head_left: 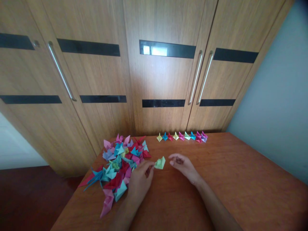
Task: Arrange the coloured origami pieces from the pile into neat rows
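currently, the left hand (141,179) is pinching a pale green folded paper (160,163) between its fingers. the right hand (184,166) is holding its fingers parted, just beside the paper. a multicoloured pile (121,168) is lying beside the left fingers; beyond them, a paper row (181,136) is lining the worktop (228,173).

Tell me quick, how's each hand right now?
Left hand: closed, pinching the pale green folded paper.
Right hand: loosely open, holding nothing visible.
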The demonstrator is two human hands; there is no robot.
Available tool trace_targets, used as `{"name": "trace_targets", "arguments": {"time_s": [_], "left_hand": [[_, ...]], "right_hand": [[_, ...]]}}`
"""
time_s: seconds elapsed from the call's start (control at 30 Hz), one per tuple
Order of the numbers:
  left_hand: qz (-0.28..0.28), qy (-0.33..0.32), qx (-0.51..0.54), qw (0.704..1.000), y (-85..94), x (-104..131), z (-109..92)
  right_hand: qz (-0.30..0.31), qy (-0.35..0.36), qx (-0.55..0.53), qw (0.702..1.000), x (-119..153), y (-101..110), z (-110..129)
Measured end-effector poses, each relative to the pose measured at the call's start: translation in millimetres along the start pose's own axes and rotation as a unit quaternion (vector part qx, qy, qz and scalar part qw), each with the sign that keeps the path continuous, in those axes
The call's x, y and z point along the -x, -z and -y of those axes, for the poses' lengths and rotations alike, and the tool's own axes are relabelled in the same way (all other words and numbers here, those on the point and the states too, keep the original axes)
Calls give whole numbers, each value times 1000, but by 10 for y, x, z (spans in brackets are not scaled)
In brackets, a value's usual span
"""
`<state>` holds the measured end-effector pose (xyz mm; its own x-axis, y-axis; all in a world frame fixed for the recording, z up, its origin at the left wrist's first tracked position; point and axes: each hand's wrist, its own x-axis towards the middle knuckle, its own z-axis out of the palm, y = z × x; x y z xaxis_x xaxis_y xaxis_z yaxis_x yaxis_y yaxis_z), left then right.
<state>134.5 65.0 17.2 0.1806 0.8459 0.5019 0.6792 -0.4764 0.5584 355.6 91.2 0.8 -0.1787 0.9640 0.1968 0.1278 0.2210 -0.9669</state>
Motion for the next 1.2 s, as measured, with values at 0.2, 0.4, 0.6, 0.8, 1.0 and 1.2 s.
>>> {"name": "trace_targets", "arguments": {"time_s": [0.2, 0.4, 0.6, 0.8, 1.0, 1.2], "left_hand": [[23, -49, 14, 998, -85, 36, -8], [15, -63, 23, 998, -88, 35, -16], [-36, -33, 10, 999, -103, 57, -28], [43, -20, 58, 997, -214, 159, -178], [128, -6, 92, 988, -292, 240, -336], [143, 11, 96, 985, -296, 241, -333]], "right_hand": [[41, 9, -41, 998, -7, -118, -98], [33, 7, -41, 999, -6, -113, -135], [-50, 24, 7, 998, -46, 112, -108], [-307, -20, 93, 947, -181, 752, -330], [-336, -136, 359, 860, -306, 1312, -541], [-239, -271, 502, 786, -462, 1373, -584]]}}
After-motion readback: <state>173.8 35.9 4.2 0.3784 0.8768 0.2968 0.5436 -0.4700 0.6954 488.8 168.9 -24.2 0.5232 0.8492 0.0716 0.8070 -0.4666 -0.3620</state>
